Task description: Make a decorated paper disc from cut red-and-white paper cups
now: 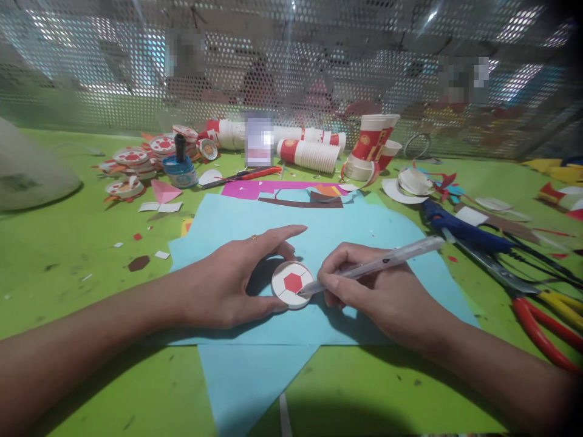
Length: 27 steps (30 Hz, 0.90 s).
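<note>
A small round white paper disc [281, 284] with a raised rim lies on light blue paper [228, 237]. At its middle sits a red hexagon [293, 281], with thin dark lines running out from its corners. My left hand [228, 282] steadies the disc, thumb at the near edge and curled fingers at the far edge, the index finger stretched out above. Between the thumb and fingers of my right hand [368, 285] is a clear-barrelled pen [387, 260]. Its tip touches the disc just below the hexagon's right side.
Behind stand stacked paper cups [310, 156], a blue glue pot [181, 172] and decorated discs [132, 159]. A red-black box cutter [250, 175] lies behind the paper. At right are a blue glue gun [464, 229] and red-handled scissors [532, 321]. Paper scraps dot the green table [91, 315].
</note>
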### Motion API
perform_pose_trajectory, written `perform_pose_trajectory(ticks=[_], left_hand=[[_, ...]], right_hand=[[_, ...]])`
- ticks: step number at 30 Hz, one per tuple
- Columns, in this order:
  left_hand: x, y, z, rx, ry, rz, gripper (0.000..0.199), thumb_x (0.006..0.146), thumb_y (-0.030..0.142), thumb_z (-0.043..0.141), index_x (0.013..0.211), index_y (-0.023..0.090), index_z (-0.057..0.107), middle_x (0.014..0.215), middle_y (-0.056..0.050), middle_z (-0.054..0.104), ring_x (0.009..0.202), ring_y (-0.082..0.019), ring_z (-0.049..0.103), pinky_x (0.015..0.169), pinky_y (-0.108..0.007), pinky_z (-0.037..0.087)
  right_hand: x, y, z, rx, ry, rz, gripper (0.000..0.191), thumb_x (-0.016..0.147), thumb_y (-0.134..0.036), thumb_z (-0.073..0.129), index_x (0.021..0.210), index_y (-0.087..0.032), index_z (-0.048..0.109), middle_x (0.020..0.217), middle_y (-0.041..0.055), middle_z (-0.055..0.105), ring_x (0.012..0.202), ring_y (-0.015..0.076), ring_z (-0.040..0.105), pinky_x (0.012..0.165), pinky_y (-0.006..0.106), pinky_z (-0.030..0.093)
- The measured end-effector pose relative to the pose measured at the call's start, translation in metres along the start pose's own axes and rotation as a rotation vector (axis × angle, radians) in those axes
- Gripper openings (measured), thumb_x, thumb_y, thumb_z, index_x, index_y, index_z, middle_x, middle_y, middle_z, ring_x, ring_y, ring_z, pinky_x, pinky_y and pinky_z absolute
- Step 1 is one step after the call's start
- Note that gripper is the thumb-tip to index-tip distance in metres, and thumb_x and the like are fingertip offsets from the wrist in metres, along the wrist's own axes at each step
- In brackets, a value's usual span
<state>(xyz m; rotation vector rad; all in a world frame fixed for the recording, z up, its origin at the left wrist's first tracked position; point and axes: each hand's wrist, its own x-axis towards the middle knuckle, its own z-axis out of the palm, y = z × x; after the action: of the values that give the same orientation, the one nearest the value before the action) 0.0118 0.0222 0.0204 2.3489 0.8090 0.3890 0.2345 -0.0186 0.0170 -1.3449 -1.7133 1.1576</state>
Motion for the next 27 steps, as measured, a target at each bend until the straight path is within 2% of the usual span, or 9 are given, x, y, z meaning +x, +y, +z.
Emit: perform_pose_trajectory(ticks=[27], left_hand=[[-0.0014, 0.0005, -0.0010, 0.033, -0.009, -0.001, 0.079, 0.082, 0.032, 0.062, 0.147, 0.028, 0.016, 0.130, -0.008, 0.055, 0.111, -0.024, 0.056, 0.094, -0.040, 0.045]], right_hand=[[-0.0014, -0.0036, -0.0005, 0.003, -0.013, 0.009, 0.007, 0.075, -0.014, 0.059, 0.071, -0.019, 0.061, 0.062, -0.0011, 0.062, 0.057, 0.0118, 0.051, 0.053, 0.025, 0.040]])
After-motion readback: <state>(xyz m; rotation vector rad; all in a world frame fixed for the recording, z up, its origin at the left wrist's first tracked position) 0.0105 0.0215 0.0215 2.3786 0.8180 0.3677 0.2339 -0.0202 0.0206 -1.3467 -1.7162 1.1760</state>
